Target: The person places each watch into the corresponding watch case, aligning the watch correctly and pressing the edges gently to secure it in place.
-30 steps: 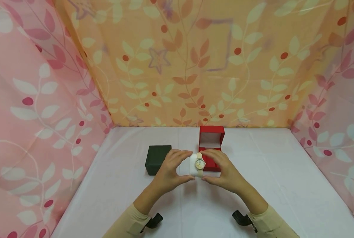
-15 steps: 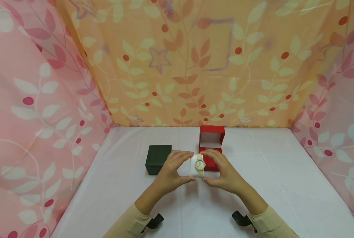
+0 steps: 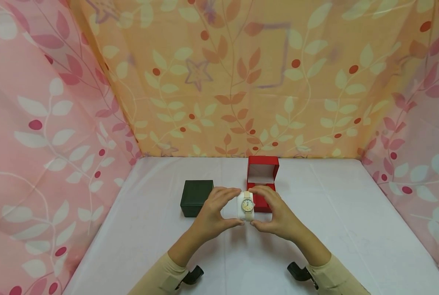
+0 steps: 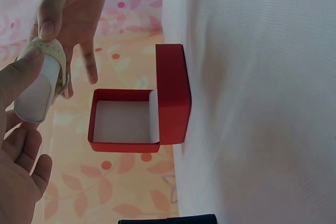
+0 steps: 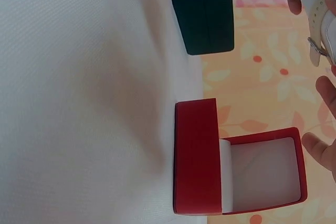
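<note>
In the head view, a wristwatch [image 3: 247, 205] with a cream strap and pale round dial is wrapped around a white cushion [image 3: 239, 209]. Both hands hold it up over the table, dial toward the head camera. My left hand [image 3: 211, 211] pinches the cushion's left end between thumb and fingers. From the other side my right hand [image 3: 280, 213] grips it by the strap, thumb below and fingers above. The left wrist view shows the strap's holes and buckle along the cushion [image 4: 35, 97]. Behind the right hand stands an open red box [image 3: 263, 160], its lid raised.
A closed dark green box [image 3: 196, 193] sits on the white-covered table [image 3: 241, 262], left of the red box and partly behind the left hand. Patterned cloth [image 3: 227, 102] hangs at the back and both sides.
The watch and cushion have dropped slightly in the head view, and the left hand has shifted a little to the right. Both hands keep their hold; the boxes have not moved.
</note>
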